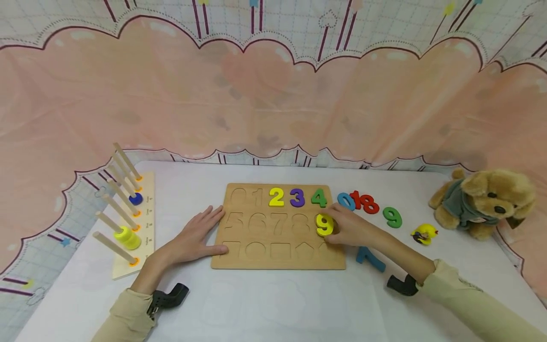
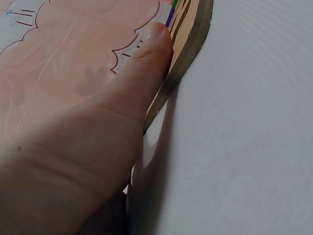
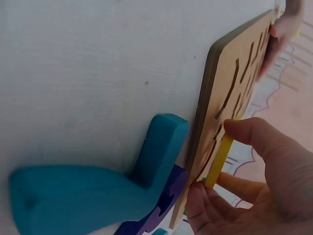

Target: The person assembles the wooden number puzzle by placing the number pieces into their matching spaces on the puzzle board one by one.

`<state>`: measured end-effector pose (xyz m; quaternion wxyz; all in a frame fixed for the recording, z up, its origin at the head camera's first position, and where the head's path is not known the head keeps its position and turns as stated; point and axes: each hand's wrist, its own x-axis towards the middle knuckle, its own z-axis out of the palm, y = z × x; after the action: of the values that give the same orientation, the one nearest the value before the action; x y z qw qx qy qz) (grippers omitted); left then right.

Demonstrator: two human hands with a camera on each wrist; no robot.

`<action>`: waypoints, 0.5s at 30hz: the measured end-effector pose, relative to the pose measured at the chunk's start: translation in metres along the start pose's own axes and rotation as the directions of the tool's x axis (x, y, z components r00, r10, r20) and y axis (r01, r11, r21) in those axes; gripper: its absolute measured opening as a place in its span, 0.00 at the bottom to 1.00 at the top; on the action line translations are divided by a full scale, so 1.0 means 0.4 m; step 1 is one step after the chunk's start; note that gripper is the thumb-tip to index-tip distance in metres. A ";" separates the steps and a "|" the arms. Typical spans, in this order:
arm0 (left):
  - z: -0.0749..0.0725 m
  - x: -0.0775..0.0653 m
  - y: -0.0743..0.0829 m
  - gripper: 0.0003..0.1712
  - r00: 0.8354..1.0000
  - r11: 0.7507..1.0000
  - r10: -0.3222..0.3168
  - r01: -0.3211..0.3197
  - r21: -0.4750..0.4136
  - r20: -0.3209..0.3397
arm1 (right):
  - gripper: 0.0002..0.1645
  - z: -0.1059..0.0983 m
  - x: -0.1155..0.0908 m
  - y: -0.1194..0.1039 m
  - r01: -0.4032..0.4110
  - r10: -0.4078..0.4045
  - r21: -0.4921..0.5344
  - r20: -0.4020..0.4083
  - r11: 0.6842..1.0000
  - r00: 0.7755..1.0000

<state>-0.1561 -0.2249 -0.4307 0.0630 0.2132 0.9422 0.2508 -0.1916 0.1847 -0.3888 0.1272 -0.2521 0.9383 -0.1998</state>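
In the head view a wooden number board lies on the white table, with a yellow 2, purple 3 and green 4 in its top row. My right hand pinches a yellow 9 over the right end of the middle row. Seen from the right wrist, the yellow piece stands edge-on between thumb and fingers, close over the board face. My left hand rests on the board's left edge, fingers extended; the left wrist view shows its thumb along the edge.
Right of the board lie a blue 0, red 1, red 8, green number and blue 7. A purple piece shows beside the 7. A rubber duck and plush dog stand farther right; a peg stand is left.
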 end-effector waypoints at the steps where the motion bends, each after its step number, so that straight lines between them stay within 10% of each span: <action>1: 0.001 0.000 0.001 0.58 1.000 1.000 0.002 -0.002 0.001 -0.003 | 0.40 0.000 0.003 0.001 0.000 0.000 -0.006 0.002 1.000 1.000; 15: -0.004 0.001 0.003 0.57 1.000 1.000 0.008 -0.008 0.016 -0.002 | 0.40 -0.001 0.014 -0.002 -0.052 0.053 -0.040 0.034 0.998 0.998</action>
<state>-0.1565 -0.2244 -0.4288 0.0590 0.2173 0.9434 0.2436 -0.1959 0.1812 -0.3888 0.1437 -0.2334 0.9460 -0.1734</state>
